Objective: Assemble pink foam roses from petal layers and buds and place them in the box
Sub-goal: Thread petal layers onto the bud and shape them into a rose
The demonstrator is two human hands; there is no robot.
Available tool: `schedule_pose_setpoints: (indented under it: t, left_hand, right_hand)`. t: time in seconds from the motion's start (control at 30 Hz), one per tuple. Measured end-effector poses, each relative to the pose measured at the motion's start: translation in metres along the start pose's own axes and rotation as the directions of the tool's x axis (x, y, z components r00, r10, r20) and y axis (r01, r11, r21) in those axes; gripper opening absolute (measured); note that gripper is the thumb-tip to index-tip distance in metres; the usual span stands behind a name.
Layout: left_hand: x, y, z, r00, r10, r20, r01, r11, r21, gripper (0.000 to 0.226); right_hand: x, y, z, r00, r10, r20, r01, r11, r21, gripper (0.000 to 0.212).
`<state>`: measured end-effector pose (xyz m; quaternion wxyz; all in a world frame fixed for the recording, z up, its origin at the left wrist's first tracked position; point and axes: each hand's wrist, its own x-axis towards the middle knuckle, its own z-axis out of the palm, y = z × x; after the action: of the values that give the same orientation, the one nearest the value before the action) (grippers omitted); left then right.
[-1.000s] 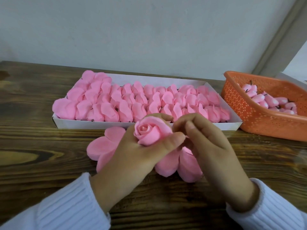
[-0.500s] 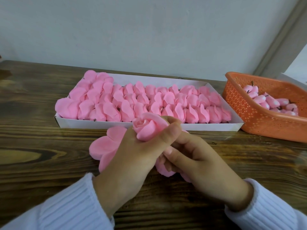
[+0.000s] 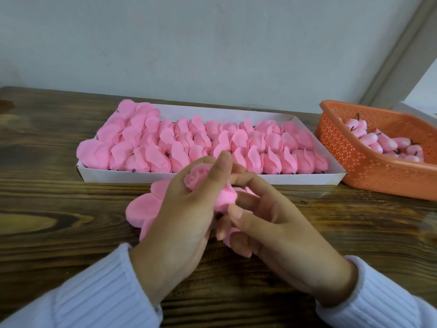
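My left hand (image 3: pixel 179 216) grips a pink foam rose (image 3: pixel 198 177) near the middle of the table, thumb across its side. My right hand (image 3: pixel 272 223) sits just to its right, fingers curled around the rose's lower petals (image 3: pixel 225 197). Flat pink petal layers (image 3: pixel 142 207) lie on the table under and left of my left hand, partly hidden. Behind them the long white box (image 3: pixel 165 177) holds several rows of pink roses.
An orange perforated basket (image 3: pixel 369 169) with several pink buds (image 3: pixel 387 143) stands at the right, close to the box's end. The dark wooden table (image 3: pixel 47 209) runs to a pale wall behind. White sleeves cover both wrists.
My right hand has slid from the top of the rose down to its lower petals. My left hand has turned the rose slightly, its thumb now higher over the bloom.
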<state>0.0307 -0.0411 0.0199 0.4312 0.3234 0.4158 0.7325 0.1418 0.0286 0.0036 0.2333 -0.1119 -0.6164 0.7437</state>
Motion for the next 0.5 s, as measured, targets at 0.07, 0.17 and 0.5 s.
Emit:
schedule_pose_setpoints:
  t: [0.07, 0.17, 0.5]
  left_hand:
    - [-0.0007, -0.0015, -0.0003, 1.000, 0.006, 0.016, -0.007, 0.999, 0.051, 0.033]
    - [-0.0004, -0.0052, -0.0020, 0.995, 0.053, 0.083, -0.062, 0.991, 0.119, 0.023]
    - [-0.0051, -0.0084, -0.0035, 0.987, 0.013, 0.157, -0.038, 0.987, 0.159, 0.024]
  right_hand:
    - [0.0001, 0.0005, 0.0017, 1.000, -0.005, 0.000, 0.005, 1.000, 0.010, 0.030]
    - [0.0002, -0.0029, 0.0027, 1.000, 0.016, 0.023, -0.018, 0.993, 0.113, 0.027]
    - [0.0005, -0.0051, 0.0028, 0.989, 0.109, 0.097, -0.134, 0.944, 0.301, 0.034]
